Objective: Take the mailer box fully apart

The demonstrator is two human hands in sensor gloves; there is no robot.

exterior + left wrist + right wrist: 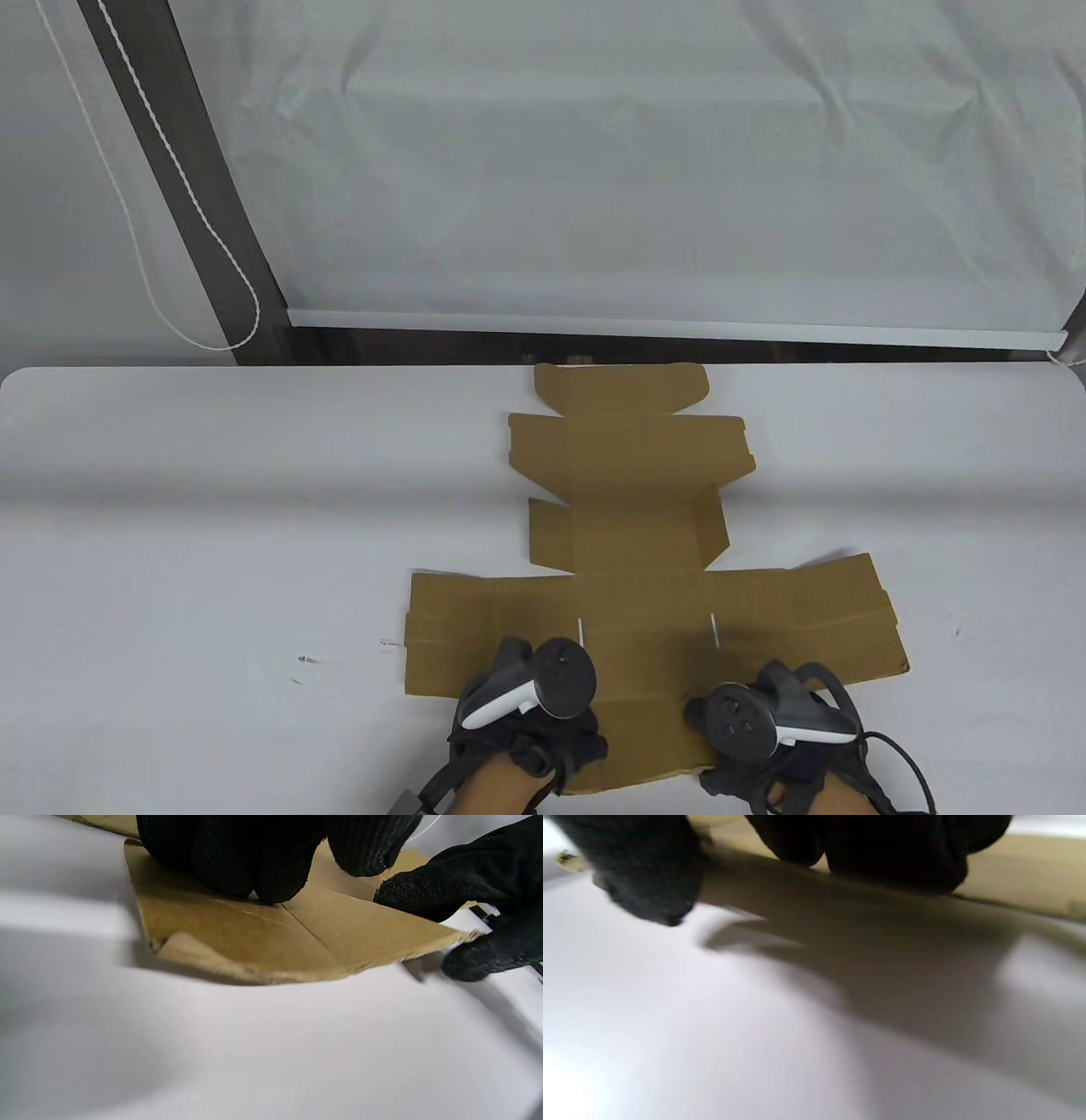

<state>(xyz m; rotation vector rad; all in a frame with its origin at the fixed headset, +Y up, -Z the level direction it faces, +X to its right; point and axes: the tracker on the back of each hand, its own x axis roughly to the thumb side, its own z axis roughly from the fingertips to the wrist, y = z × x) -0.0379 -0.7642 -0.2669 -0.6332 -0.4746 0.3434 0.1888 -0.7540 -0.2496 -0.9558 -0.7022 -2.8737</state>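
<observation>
Both hands, left [526,692] and right [768,722], press fingers-down on the box's [628,526] near flap, gripping nothing.

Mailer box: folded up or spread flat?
Nearly flat: mailer box lies unfolded on the table; one side flap stands up.

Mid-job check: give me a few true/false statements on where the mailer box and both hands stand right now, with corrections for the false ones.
1. The mailer box lies opened out on the white table. True.
2. The left hand is off the cardboard, resting on the table. False: its fingers press on the cardboard near the near edge.
3. The right hand is at the box's near edge. True.
4. The box's far flap is held up by a hand. False: both hands are at the near end, and no hand is at the far flap.
5. A small side flap right of the centre panel still stands up. True.
</observation>
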